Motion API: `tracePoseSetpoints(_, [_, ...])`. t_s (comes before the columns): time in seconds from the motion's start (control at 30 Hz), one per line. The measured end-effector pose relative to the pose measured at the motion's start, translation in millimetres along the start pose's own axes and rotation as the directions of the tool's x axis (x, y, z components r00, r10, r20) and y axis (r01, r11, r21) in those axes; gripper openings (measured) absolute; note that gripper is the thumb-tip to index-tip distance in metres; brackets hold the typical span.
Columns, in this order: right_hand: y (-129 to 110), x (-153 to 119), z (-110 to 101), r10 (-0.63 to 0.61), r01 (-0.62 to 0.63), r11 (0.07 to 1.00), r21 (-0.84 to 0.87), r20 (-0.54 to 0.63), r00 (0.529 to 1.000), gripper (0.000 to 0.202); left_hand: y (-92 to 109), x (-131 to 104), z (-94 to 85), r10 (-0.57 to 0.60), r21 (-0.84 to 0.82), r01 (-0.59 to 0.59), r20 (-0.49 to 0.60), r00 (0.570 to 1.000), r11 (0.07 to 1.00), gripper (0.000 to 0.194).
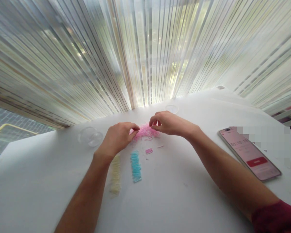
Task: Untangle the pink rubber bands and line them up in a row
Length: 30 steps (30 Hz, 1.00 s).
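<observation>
A loose pile of thin pink pieces [146, 132], like short strips or tubes, lies on the white table between my hands. My left hand [121, 134] is at the pile's left edge, thumb and forefinger pinched together. On the pile's right side, my right hand [163, 123] is also closed in a pinch over the strands. Whatever either pinch holds is too small to tell. Below the pile sits a short row of pink pieces [149, 151]. Nearer to me are a longer row of blue pieces [135, 166] and a row of pale yellow pieces [115, 176], partly behind my left wrist.
Clear round dishes or lids [91, 136] stand left of my left hand. Another clear round lid [172, 109] lies beyond my right hand. A phone [251, 153] showing a timer rests beside my right forearm. Vertical strip blinds [145, 58] hang along the table's far edge.
</observation>
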State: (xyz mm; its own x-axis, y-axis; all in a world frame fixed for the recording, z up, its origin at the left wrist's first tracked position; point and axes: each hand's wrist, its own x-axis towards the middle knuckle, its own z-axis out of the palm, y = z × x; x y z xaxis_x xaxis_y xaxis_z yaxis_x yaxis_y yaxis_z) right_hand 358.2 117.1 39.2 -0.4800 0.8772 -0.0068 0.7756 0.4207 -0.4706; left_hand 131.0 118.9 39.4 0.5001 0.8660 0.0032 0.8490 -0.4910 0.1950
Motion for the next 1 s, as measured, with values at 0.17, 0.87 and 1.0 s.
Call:
tracePoseSetpoints(0.17, [2, 0, 7, 0.011, -0.009, 0.997, -0.071, 0.022, 1.0, 0.02, 4, 0, 4.8, 0.058, 0.002, -0.058, 0.018, 0.998, 0.998, 0.027])
tracePoseSetpoints(0.87, [-18, 12, 37, -0.007, 0.005, 0.999, -0.052, -0.048, 0.999, 0.017, -9, -1, 3.1, 0.004, 0.008, -0.005, 0.045, 0.999, 1.0, 0.022])
tracePoseSetpoints(1.0, [-17, 11, 30, -0.022, 0.023, 1.0, 0.011, -0.057, 0.998, 0.014, -9, -1, -0.1, 0.016, -0.039, -0.014, 0.039, 0.999, 0.999, 0.023])
